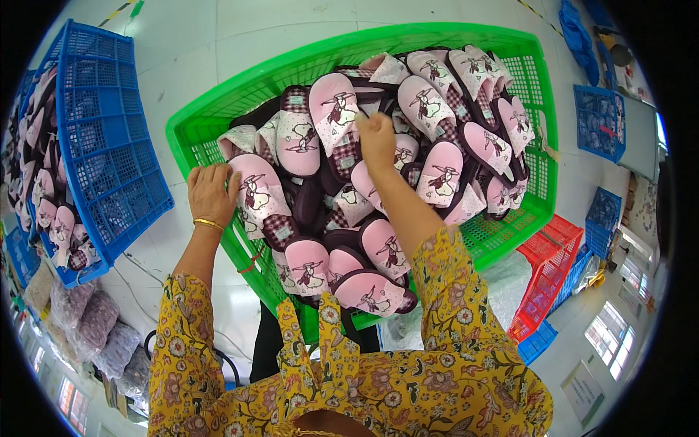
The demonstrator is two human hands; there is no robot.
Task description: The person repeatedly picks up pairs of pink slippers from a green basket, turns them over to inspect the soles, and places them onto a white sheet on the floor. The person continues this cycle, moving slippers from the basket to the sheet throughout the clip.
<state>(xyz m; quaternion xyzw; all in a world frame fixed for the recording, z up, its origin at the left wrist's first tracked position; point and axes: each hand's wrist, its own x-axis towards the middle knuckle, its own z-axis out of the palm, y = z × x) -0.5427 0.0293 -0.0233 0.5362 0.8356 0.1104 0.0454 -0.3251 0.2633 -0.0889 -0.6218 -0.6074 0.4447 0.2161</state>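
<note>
Pink slippers with dark soles, checked insoles and a cartoon dog print fill a large green plastic basket point(349, 38) in front of me. My left hand point(210, 193), with a gold bangle at the wrist, is bent over the basket's left rim. Its thumb lies beside a pink slipper point(251, 186). My right hand point(377, 142) reaches over the middle of the pile. Its fingers are closed at the right edge of another slipper point(332, 102), which lies toe away from me. The fingertips are partly hidden there.
On the left stands a blue crate point(109, 146) with more slippers. A red crate point(550, 269) is at the right, near blue crates point(603, 218). Clear plastic bags point(95, 320) lie at lower left. Cables run over the pale floor point(182, 58).
</note>
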